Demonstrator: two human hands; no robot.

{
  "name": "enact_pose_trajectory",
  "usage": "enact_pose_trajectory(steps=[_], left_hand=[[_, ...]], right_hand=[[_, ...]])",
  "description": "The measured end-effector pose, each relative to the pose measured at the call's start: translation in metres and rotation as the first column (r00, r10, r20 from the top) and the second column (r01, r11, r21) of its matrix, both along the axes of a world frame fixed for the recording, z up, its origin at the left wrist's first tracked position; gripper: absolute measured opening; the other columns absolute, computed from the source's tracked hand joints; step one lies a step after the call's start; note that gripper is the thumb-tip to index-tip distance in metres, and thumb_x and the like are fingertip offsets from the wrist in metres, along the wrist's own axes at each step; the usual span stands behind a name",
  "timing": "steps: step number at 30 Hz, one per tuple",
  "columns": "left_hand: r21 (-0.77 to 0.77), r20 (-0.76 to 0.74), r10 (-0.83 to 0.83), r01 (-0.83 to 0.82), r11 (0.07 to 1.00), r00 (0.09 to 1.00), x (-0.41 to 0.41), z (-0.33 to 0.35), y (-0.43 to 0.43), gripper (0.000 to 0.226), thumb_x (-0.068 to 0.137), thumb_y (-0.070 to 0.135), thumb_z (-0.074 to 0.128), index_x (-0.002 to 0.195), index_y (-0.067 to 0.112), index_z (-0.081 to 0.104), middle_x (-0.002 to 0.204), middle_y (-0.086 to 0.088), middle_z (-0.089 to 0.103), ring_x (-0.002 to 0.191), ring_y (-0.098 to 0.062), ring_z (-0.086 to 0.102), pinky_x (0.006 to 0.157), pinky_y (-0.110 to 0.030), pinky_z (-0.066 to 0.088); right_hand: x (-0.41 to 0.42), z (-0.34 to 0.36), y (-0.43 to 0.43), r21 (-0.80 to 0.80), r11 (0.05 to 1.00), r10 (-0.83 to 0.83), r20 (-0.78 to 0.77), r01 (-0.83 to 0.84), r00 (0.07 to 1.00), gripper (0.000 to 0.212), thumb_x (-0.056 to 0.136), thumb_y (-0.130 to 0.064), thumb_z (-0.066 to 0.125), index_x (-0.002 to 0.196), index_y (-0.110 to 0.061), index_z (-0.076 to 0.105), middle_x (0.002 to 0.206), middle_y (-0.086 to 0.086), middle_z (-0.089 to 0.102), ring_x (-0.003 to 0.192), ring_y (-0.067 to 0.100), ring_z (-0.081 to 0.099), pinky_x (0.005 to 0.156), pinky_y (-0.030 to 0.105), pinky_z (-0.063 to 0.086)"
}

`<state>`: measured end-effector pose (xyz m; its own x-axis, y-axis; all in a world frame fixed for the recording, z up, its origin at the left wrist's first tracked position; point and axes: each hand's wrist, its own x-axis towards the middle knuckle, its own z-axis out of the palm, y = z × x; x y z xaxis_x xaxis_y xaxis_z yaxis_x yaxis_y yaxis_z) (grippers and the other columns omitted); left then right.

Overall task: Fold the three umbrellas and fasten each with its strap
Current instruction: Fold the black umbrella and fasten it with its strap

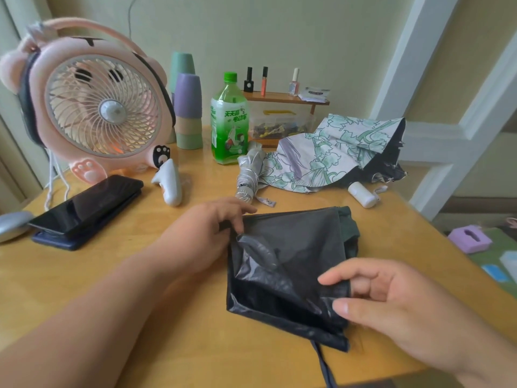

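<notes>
A black umbrella (288,264) lies collapsed and flattened on the wooden table (179,317), its strap (324,365) trailing off the near edge. My left hand (207,228) pinches the fabric at its upper left corner. My right hand (391,306) pinches a fold at its lower right. Behind it, a floral umbrella (330,155) with a white handle (362,194) sprawls loose and unfolded. A silver umbrella (249,172) lies bunched beside it, strap (265,202) undone.
A pink fan (95,107) stands at the back left, with stacked cups (188,113) and a green bottle (229,121) beside it. Two dark phones (86,208) and a white gadget (169,183) lie at left. A small shelf (285,98) carries nail polish.
</notes>
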<state>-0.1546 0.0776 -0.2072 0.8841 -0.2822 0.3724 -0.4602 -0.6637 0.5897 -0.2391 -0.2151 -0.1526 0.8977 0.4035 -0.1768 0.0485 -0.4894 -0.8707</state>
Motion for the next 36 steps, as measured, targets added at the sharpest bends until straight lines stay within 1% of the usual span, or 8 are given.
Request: enact_pose_trajectory(steps=[5,9,12,16,21,25,30,36], left_hand=[[-0.056,-0.192,-0.122,0.113,0.992,0.974,-0.004,0.007,0.003,0.034,0.077,0.004,0.052,0.070,0.030,0.073,0.128,0.031,0.063,0.126,0.011,0.049,0.108,-0.010,0.031],[-0.105,-0.247,-0.174,0.152,0.983,0.953,-0.008,0.012,0.000,0.030,0.072,0.012,0.050,0.078,0.030,0.072,0.135,0.026,0.058,0.131,0.010,0.045,0.112,-0.013,0.028],[-0.024,-0.138,-0.208,0.206,0.978,0.968,-0.014,0.014,0.004,0.045,0.074,0.001,0.058,0.107,0.029,0.071,0.140,0.023,0.054,0.136,0.000,0.044,0.115,-0.020,0.032],[0.068,0.061,-0.078,0.074,0.995,0.995,-0.032,0.023,0.009,0.025,0.081,0.021,0.079,0.099,0.032,0.065,0.106,0.018,0.059,0.105,-0.011,0.056,0.088,-0.029,0.046],[0.012,-0.236,0.220,-0.223,0.975,0.947,-0.072,0.048,0.004,0.030,0.081,0.053,0.076,0.071,0.025,0.067,0.057,0.015,0.057,0.050,-0.003,0.050,0.047,-0.013,0.036],[-0.394,-0.592,0.072,-0.366,0.843,0.803,-0.100,0.037,-0.015,0.052,0.081,0.057,0.076,0.072,0.007,0.067,0.055,-0.005,0.049,0.043,-0.017,0.032,0.046,-0.023,0.024],[-0.553,-0.683,-0.139,-0.383,0.740,0.717,-0.106,0.039,-0.038,0.047,0.086,0.042,0.070,0.047,0.017,0.064,0.046,-0.004,0.047,0.038,-0.016,0.025,0.051,-0.031,0.009],[-0.577,-0.783,-0.272,-0.488,0.655,0.560,-0.099,0.042,-0.038,0.037,0.073,0.041,0.078,0.056,0.020,0.053,0.047,0.002,0.034,0.032,-0.007,0.021,0.045,-0.019,0.003]], right_hand=[[0.003,0.016,-0.011,-0.121,0.992,0.019,-0.132,-0.036,0.991,0.013,0.089,-0.039,0.076,0.098,-0.049,0.074,0.058,0.008,0.069,0.049,0.010,0.054,0.057,0.019,0.046],[0.029,0.025,-0.009,-0.134,0.920,-0.249,0.528,0.369,0.812,0.010,0.091,-0.034,0.072,0.086,-0.042,0.076,0.061,0.002,0.068,0.045,0.008,0.051,0.053,0.026,0.042],[0.047,0.019,0.022,-0.157,0.963,-0.079,0.612,0.219,0.787,0.022,0.088,-0.034,0.072,0.105,-0.047,0.072,0.088,-0.021,0.070,0.084,-0.009,0.059,0.069,0.004,0.042],[0.070,0.005,0.039,-0.321,0.942,0.118,0.585,0.095,0.803,0.034,0.090,-0.039,0.069,0.122,-0.050,0.065,0.118,-0.035,0.055,0.109,-0.023,0.043,0.086,0.000,0.035],[0.058,-0.009,0.028,-0.044,0.952,-0.191,0.685,0.302,0.703,0.021,0.087,-0.025,0.072,0.102,-0.040,0.069,0.112,-0.027,0.064,0.095,-0.016,0.054,0.077,0.002,0.040],[0.020,-0.023,0.004,0.355,0.775,-0.625,0.317,0.522,0.713,0.029,0.077,-0.024,0.082,0.103,-0.026,0.069,0.089,0.001,0.076,0.064,-0.004,0.060,0.067,0.022,0.046],[-0.008,-0.028,0.024,0.513,0.807,-0.293,-0.081,0.292,0.953,0.062,0.085,-0.004,0.069,0.139,-0.031,0.053,0.061,0.003,0.063,0.038,0.010,0.035,0.037,0.020,0.027],[-0.011,-0.035,0.024,0.381,0.909,-0.154,-0.062,0.166,0.986,0.084,0.098,0.004,0.057,0.148,-0.060,0.035,0.122,0.012,0.070,0.033,0.013,0.023,0.042,0.026,0.022]])
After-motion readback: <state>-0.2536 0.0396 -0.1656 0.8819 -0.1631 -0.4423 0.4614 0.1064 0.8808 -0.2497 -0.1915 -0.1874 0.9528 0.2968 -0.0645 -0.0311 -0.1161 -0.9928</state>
